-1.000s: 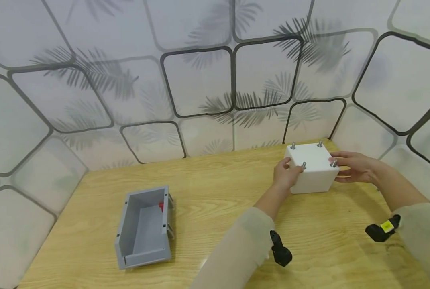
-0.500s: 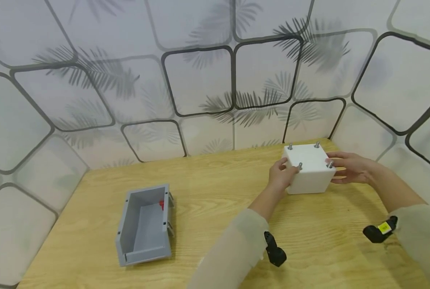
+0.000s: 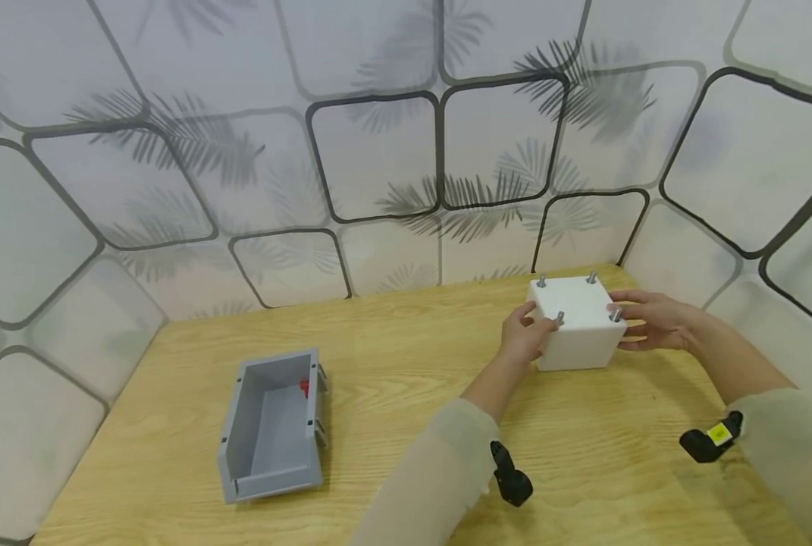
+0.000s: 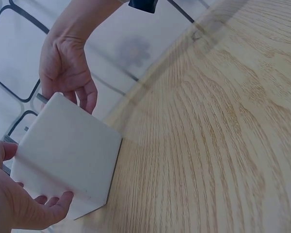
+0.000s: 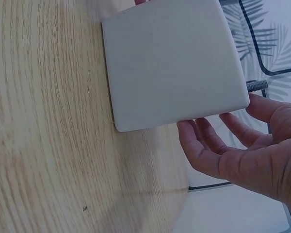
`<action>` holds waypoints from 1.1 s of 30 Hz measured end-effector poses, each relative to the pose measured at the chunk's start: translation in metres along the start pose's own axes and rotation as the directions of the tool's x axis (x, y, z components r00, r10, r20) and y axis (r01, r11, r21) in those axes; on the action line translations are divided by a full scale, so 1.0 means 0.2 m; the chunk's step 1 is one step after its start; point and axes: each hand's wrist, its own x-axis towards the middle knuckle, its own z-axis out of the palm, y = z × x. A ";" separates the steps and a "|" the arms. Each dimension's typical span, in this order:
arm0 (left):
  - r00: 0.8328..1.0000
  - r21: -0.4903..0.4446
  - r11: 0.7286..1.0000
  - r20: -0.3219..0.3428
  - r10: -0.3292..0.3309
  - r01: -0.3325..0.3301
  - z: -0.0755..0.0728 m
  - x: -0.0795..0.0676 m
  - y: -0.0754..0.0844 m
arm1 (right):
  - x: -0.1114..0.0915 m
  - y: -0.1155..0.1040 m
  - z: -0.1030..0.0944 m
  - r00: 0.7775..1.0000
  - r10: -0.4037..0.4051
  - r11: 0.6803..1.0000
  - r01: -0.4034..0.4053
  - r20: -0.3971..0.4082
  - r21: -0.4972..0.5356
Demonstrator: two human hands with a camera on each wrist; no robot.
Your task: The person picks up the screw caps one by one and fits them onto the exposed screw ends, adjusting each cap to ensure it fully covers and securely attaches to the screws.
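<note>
A white block [image 3: 574, 305] with a metal bolt [image 3: 560, 318] standing up at each top corner sits at the right of the wooden table. Its lower edge lies against the tabletop in both wrist views. My left hand [image 3: 523, 334] grips the block's left side, thumb at the front left bolt and fingers [image 4: 58, 206] along the side wall. From the right, my right hand [image 3: 654, 322] holds the opposite side, with its thumb [image 5: 264, 108] by the front right bolt [image 5: 257, 86] and its bent fingertips on the side wall. The block's underside is hidden.
A grey open-fronted bin [image 3: 276, 425] stands on the left of the wooden table [image 3: 392, 379], with a small red item [image 3: 305, 387] inside near its right wall. A patterned curtain-like wall [image 3: 378, 167] rises behind the table and along both sides.
Both hands and the white block between them have shifted a little to the left and slightly nearer. The grey bin stays where it was.
</note>
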 end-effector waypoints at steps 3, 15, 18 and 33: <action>1.000 0.005 1.000 0.000 -0.006 0.006 -0.01 -0.01 0.00 | 0.00 0.00 0.01 1.000 -0.001 1.000 0.001 -0.001 -0.006; 1.000 -0.020 1.000 0.006 -0.017 0.017 -0.04 0.00 -0.01 | 0.00 0.00 0.04 1.000 -0.014 1.000 0.014 0.009 -0.017; 1.000 -0.030 0.999 0.007 -0.019 0.019 -0.05 -0.01 -0.01 | 0.00 0.00 0.05 1.000 -0.016 1.000 0.016 0.016 -0.014; 0.998 -0.024 0.998 0.021 -0.056 0.056 -0.10 -0.01 -0.01 | 0.00 0.00 0.08 0.999 -0.021 1.000 0.020 0.032 0.005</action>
